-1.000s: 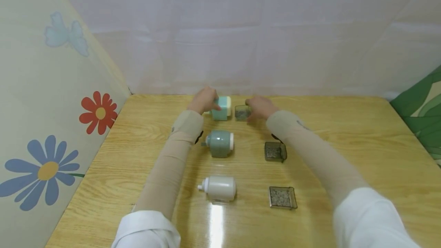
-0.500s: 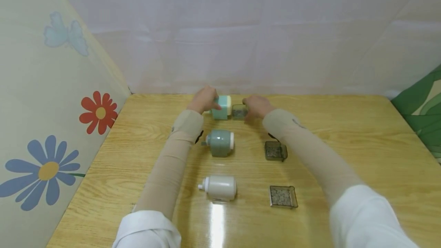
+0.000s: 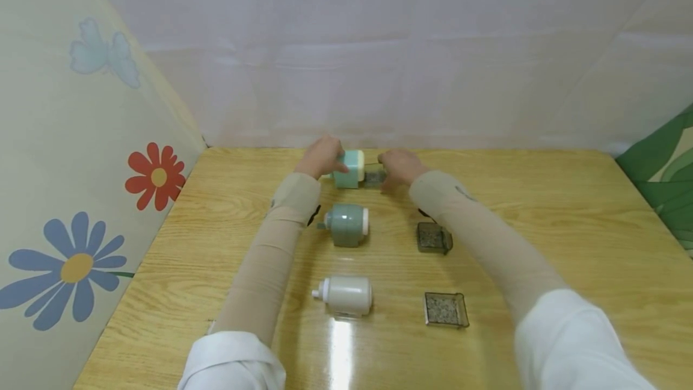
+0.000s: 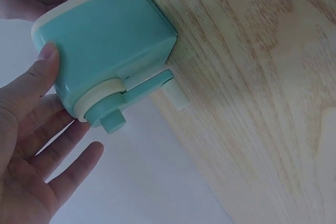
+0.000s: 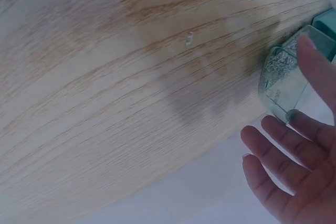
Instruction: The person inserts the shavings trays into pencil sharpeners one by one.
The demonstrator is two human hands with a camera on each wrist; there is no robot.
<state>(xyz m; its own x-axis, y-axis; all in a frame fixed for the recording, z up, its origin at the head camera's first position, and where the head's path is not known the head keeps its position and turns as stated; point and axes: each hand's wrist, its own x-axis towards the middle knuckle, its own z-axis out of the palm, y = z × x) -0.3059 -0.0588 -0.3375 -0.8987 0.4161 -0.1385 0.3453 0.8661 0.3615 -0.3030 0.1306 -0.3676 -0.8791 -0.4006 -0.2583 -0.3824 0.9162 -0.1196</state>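
Observation:
At the table's far edge my left hand (image 3: 323, 158) grips a turquoise hand-crank pencil sharpener (image 3: 351, 179), lying with its crank end to the left. In the left wrist view the thumb presses one side of the turquoise body (image 4: 110, 35), fingers behind the crank (image 4: 136, 90). My right hand (image 3: 403, 167) pinches a clear shavings drawer (image 3: 372, 175) between thumb and fingers. In the right wrist view pencil shavings (image 5: 281, 66) show inside it, and its far end meets the sharpener. The other right fingers (image 5: 275, 177) are spread loosely.
A dark green sharpener (image 3: 346, 224) and a pale grey sharpener (image 3: 348, 295) lie in a column nearer me. Right of them are two smoky drawers, a middle drawer (image 3: 431, 238) and a front drawer (image 3: 445, 309), with shavings. A white sheet (image 3: 379, 77) hangs behind the table (image 3: 514, 227).
My right hand has moved left with the clear drawer, closing the gap to the turquoise sharpener until its end meets the cream end. The left hand has stayed in place.

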